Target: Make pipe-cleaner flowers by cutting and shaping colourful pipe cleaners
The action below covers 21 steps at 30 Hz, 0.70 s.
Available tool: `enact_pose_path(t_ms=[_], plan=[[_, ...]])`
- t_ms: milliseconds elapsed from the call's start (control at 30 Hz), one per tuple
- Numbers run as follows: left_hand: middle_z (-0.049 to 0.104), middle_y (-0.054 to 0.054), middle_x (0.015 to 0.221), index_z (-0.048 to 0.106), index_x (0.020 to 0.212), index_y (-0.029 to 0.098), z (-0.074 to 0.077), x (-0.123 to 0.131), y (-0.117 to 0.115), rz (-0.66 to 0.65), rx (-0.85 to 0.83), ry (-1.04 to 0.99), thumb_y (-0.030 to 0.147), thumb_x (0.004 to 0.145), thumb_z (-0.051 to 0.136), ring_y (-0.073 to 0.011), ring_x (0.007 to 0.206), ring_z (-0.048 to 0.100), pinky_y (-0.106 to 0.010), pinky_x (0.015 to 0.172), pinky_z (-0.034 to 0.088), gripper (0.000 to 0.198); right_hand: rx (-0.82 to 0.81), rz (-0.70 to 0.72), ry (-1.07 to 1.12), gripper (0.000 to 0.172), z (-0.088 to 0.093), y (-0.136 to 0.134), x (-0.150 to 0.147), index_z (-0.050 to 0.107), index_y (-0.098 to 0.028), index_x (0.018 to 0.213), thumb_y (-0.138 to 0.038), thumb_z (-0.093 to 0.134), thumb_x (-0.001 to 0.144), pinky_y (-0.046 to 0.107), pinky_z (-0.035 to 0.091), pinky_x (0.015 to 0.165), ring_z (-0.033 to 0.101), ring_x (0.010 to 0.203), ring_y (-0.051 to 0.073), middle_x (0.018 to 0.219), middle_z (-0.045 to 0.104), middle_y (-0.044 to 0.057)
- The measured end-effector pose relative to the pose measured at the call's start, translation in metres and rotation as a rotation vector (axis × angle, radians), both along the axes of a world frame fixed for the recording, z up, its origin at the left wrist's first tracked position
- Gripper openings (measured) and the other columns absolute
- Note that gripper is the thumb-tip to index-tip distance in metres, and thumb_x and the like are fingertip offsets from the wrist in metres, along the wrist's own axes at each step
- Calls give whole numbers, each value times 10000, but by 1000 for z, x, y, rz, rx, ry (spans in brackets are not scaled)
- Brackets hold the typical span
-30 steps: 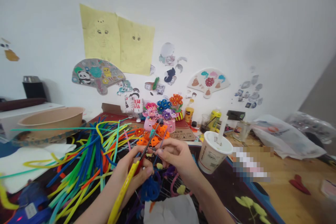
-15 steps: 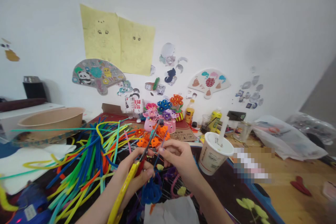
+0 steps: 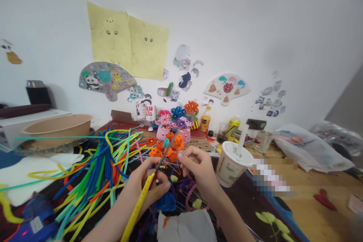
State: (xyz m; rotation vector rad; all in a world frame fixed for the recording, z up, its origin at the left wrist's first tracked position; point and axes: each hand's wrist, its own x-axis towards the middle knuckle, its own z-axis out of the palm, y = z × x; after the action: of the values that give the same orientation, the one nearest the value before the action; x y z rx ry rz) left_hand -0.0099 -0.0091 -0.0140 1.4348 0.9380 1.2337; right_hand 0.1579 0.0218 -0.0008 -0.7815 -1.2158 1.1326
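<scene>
My left hand [image 3: 149, 183] is closed around a pair of yellow-handled scissors [image 3: 138, 204]. Their long narrow dark blades slant up and away, toward orange pipe-cleaner flowers [image 3: 172, 153]. Just right of the blades, my right hand [image 3: 197, 164] has its thumb and forefinger pinched together; what lies between the fingertips is too small to make out. Beneath both hands are a blue pipe-cleaner piece [image 3: 167, 201] and purple pieces, partly covered by the left hand. A crumpled white paper [image 3: 187, 227] lies nearest me, between my forearms.
Loose colored pipe cleaners [image 3: 96, 166] spread at left, near a blue glue gun [image 3: 35, 215] with a red light. A lidded cup [image 3: 234, 162] with a straw stands at right. Finished flowers in pink pots [image 3: 163, 134], a juice bottle [image 3: 205, 120] and a plastic bag [image 3: 309, 151] are farther back.
My right hand has shifted slightly up and right, away from the blades. The blue strand seen at its fingertips no longer shows. The scissors have tilted a little to the right.
</scene>
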Motion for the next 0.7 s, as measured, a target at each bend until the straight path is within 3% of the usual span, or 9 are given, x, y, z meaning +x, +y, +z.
enact_pose_path(t_ms=[333, 700], plan=[[589, 78, 606, 573, 981, 224, 3, 1, -5, 49, 23, -31, 428, 673, 805, -68, 474, 435, -205, 481, 328, 436, -16, -5, -5, 374, -4, 4, -2, 576, -177, 568, -439, 830, 651, 196, 333, 383, 441, 355, 68, 462, 571, -44], [600, 68, 600, 593, 983, 218, 5, -2, -3, 88, 44, -20, 448, 681, 803, -79, 455, 448, -216, 465, 352, 434, -143, 123, 144, 382, -4, 7, -2, 588, -165, 551, -428, 858, 610, 180, 344, 362, 450, 343, 54, 489, 591, -39]])
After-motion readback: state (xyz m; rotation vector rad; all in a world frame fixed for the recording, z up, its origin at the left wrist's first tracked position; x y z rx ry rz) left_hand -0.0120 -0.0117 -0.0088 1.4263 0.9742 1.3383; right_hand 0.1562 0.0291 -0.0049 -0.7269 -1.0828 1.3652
